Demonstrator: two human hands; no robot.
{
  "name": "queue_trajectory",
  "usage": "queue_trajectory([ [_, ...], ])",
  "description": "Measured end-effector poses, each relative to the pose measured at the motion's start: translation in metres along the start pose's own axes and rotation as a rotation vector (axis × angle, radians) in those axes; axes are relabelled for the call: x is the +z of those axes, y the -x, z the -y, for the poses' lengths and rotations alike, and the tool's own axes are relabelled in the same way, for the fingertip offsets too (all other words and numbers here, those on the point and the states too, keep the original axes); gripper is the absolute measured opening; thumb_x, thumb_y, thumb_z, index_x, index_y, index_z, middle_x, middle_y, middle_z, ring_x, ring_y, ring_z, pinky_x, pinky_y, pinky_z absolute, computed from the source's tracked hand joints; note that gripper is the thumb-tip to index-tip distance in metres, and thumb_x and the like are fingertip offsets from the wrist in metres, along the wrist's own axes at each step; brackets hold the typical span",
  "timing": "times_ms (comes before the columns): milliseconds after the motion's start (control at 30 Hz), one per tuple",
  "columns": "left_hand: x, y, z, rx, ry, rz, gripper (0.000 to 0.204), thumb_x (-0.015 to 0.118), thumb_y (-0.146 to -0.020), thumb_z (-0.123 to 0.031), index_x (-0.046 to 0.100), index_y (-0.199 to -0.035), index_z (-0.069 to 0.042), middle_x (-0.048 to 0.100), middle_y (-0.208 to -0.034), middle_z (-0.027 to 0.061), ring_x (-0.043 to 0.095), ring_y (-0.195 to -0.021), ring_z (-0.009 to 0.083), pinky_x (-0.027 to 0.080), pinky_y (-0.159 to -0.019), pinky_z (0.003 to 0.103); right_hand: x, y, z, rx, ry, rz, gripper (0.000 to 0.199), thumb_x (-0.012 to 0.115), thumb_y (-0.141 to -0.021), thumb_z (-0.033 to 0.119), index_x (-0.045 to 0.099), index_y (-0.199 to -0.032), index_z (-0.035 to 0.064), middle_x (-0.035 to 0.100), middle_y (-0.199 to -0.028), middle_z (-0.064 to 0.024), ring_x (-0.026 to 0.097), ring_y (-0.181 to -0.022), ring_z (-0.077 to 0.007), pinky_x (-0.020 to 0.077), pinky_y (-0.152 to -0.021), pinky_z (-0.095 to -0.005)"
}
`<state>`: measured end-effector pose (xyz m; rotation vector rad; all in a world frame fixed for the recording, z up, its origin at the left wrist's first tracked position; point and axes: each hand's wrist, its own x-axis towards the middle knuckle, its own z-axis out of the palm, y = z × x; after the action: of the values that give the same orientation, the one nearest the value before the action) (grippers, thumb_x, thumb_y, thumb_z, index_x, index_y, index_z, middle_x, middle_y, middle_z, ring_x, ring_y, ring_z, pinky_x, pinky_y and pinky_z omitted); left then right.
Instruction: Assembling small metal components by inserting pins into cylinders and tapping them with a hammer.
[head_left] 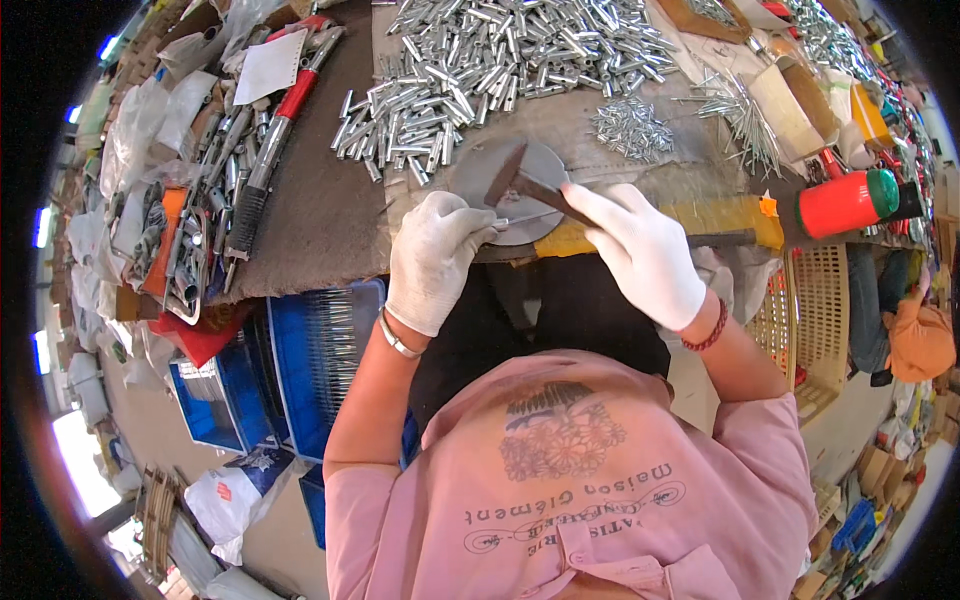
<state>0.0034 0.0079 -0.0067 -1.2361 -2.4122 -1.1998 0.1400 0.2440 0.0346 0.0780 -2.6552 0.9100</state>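
Observation:
My left hand (433,262), in a white glove, is closed in a pinch on a thin metal pin (517,219) at the near edge of a round metal plate (470,178). My right hand (645,258), also gloved in white, is wrapped round a hammer's handle. The hammer (507,177) is tilted, its dark head above the plate. Beyond the plate lies a big heap of shiny metal sleeves (500,62). To its right sits a smaller heap of short metal pieces (632,130), with long thin pins (745,115) further right.
Tools and plastic bags crowd the bench's left, including a long red-and-black tool (270,150). A red cylinder with a green end (838,205) lies at the right. Blue crates (282,372) stand below left, a yellow crate (822,310) below right. Another person (922,338) is at far right.

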Motion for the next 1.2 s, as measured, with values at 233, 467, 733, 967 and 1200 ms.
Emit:
queue_trajectory([
  [233, -0.007, 0.000, 0.006, -0.020, 0.093, 0.068, 0.016, 0.086, -0.078, -0.010, 0.080, -0.093, -0.011, 0.067, -0.090, 0.0086, 0.068, -0.087, 0.0324, 0.054, -0.076, 0.043, 0.011, -0.029, -0.002, -0.171, 0.419, 0.064, 0.023, 0.081, -0.086, 0.019, 0.073, -0.107, 0.0145, 0.068, -0.103, -0.0075, 0.069, -0.096, -0.0294, 0.0569, -0.078, -0.0393],
  [467, -0.008, 0.007, 0.000, -0.108, 0.077, 0.053, 0.027, 0.085, -0.079, -0.007, 0.080, -0.105, -0.007, 0.071, -0.098, 0.0128, 0.069, -0.092, 0.0339, 0.055, -0.080, 0.043, 0.034, -0.002, 0.017, 0.208, -0.038, 0.319, 0.013, 0.073, -0.093, 0.018, 0.074, -0.103, 0.0091, 0.073, -0.087, -0.0143, 0.075, -0.082, -0.0344, 0.0588, -0.074, -0.0441],
  [733, 0.007, 0.040, -0.055, -0.718, 0.414, -0.014, 0.049, 0.064, -0.102, 0.002, 0.059, -0.151, -0.004, 0.075, -0.090, 0.0081, 0.065, -0.065, 0.0101, 0.053, -0.058, 0.027, 0.033, 0.005, 0.034, 0.769, -0.825, 0.572, 0.023, 0.064, -0.101, 0.014, 0.070, -0.117, -0.0012, 0.066, -0.077, -0.0013, 0.060, -0.068, -0.0063, 0.0492, -0.061, -0.0255],
  [967, -0.015, 0.046, -0.057, -0.924, 0.765, -0.041, 0.058, 0.068, -0.101, -0.004, 0.048, -0.156, -0.001, 0.076, -0.096, 0.0079, 0.062, -0.066, 0.0069, 0.049, -0.055, 0.023, 0.058, 0.015, 0.053, 0.567, -0.671, 0.499, 0.019, 0.069, -0.097, 0.009, 0.069, -0.115, 0.0021, 0.070, -0.081, -0.0100, 0.065, -0.069, -0.0155, 0.0530, -0.066, -0.0316],
  [1200, -0.051, 0.085, -0.029, -0.919, 0.788, -0.423, 0.056, 0.076, -0.094, -0.002, 0.056, -0.146, -0.003, 0.072, -0.093, 0.0048, 0.062, -0.073, 0.0075, 0.051, -0.064, 0.025, 0.051, -0.003, 0.040, 0.396, -0.622, 0.270, 0.047, 0.065, -0.098, 0.005, 0.063, -0.146, 0.0047, 0.068, -0.094, -0.0015, 0.063, -0.075, -0.0090, 0.0548, -0.070, -0.0262],
])
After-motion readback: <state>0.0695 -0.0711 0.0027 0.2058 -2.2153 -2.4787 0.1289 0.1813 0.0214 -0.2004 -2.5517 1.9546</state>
